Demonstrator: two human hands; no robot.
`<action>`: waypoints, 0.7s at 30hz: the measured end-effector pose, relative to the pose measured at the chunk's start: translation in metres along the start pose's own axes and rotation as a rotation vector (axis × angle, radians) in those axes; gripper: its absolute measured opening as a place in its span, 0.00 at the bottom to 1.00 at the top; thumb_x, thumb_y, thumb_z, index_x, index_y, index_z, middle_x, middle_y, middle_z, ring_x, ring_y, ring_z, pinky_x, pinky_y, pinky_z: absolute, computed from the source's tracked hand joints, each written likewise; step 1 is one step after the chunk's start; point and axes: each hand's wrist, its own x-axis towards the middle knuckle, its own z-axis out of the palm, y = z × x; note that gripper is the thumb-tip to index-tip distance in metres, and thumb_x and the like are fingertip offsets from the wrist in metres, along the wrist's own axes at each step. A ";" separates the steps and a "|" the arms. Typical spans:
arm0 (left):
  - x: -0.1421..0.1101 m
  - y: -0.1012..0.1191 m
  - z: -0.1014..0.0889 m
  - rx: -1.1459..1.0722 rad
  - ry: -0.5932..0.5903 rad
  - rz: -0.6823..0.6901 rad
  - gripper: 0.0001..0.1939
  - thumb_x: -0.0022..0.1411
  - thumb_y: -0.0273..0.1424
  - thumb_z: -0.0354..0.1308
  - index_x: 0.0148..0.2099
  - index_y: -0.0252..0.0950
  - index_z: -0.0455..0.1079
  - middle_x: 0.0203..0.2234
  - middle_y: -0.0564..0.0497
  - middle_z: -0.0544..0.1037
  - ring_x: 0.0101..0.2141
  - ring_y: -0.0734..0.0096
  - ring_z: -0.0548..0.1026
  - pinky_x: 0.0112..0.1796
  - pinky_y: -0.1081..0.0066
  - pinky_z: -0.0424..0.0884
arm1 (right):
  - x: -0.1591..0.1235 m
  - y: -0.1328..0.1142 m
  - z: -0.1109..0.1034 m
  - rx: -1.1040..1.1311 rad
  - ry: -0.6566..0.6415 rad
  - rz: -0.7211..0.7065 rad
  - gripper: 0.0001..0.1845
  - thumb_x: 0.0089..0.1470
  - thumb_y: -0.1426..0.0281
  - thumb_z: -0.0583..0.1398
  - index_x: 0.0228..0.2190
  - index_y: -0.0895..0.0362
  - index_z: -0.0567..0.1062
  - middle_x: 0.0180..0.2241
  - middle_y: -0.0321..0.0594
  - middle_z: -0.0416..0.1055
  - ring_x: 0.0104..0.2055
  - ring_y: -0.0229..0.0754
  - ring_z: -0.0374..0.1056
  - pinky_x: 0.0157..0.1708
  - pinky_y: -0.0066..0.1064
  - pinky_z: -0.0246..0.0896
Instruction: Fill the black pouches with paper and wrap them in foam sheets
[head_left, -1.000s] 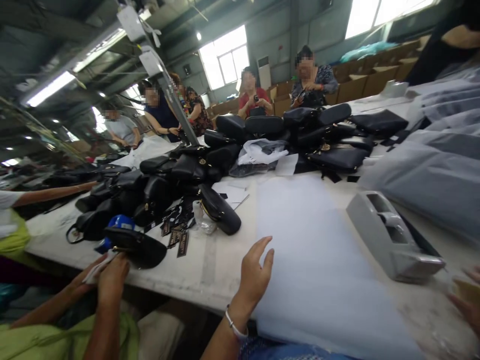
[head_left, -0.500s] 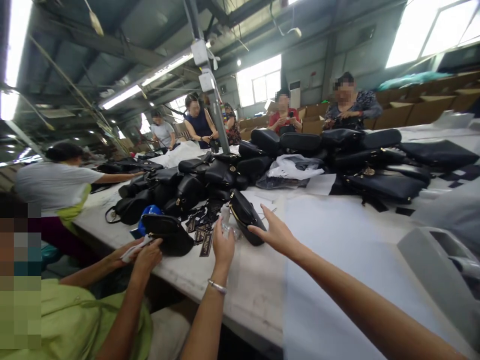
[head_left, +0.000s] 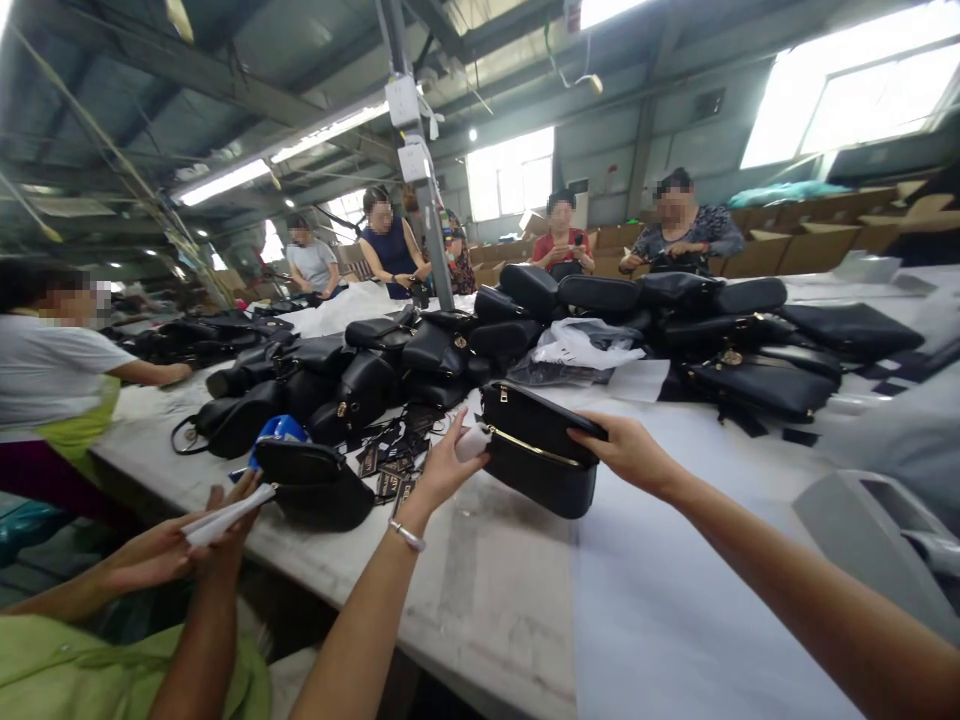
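Handbag (head_left: 540, 487) of black, leather-look material is sitting between both hands over the near middle of the table (head_left: 495, 590), its gold zipper (head_left: 537, 448) facing the wearer and its right end dipping below its left. The right hand (head_left: 634, 450) is grasping the upper right corner, its thumb lying along the top edge; this corner hold is probably steadying the soft body and setting its tilt. The left hand (head_left: 446, 470) is working at the opposite end, its thumb and fingers apparently pinching a white wrapping (head_left: 472, 442) next to the zipper end, presumably keeping that loose part off the front panel. Whether the base is touching the table cannot be told. A white sheet (head_left: 645, 610) is lying flat at the right, near the raised end of the right hand's reach, likely giving a clean surface. A grey dispenser (head_left: 832, 515) is standing beyond the right forearm, apparently kept within reach but off the sheet. Printed hang tags (head_left: 390, 485) are lying loose just left of the left hand, while a pile of black bags (head_left: 435, 350) is filling the table behind, seemingly stacked to save room. At the left, a co-worker's hands (head_left: 154, 550) are holding a white strip (head_left: 229, 515) beside a second black bag (head_left: 315, 490).
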 end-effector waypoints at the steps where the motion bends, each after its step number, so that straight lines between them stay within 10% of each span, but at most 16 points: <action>1: -0.004 0.010 0.001 0.032 -0.053 0.029 0.44 0.53 0.36 0.66 0.68 0.44 0.52 0.47 0.50 0.79 0.42 0.61 0.78 0.47 0.66 0.71 | -0.009 0.002 -0.015 0.000 -0.002 -0.008 0.19 0.58 0.62 0.56 0.48 0.54 0.77 0.42 0.35 0.78 0.43 0.49 0.73 0.45 0.34 0.67; 10: -0.019 0.079 0.034 0.545 -0.531 0.249 0.43 0.56 0.31 0.60 0.70 0.50 0.46 0.40 0.49 0.81 0.37 0.58 0.79 0.36 0.70 0.69 | -0.107 0.042 -0.104 -0.160 0.042 -0.068 0.21 0.59 0.66 0.58 0.54 0.51 0.74 0.52 0.36 0.74 0.54 0.49 0.70 0.57 0.38 0.64; 21: -0.031 0.083 0.103 -0.258 -0.798 0.134 0.55 0.46 0.33 0.72 0.71 0.45 0.45 0.67 0.44 0.57 0.61 0.52 0.63 0.60 0.57 0.60 | -0.171 0.045 -0.120 -0.268 0.188 -0.201 0.38 0.47 0.86 0.49 0.57 0.50 0.69 0.58 0.33 0.68 0.58 0.40 0.66 0.62 0.33 0.59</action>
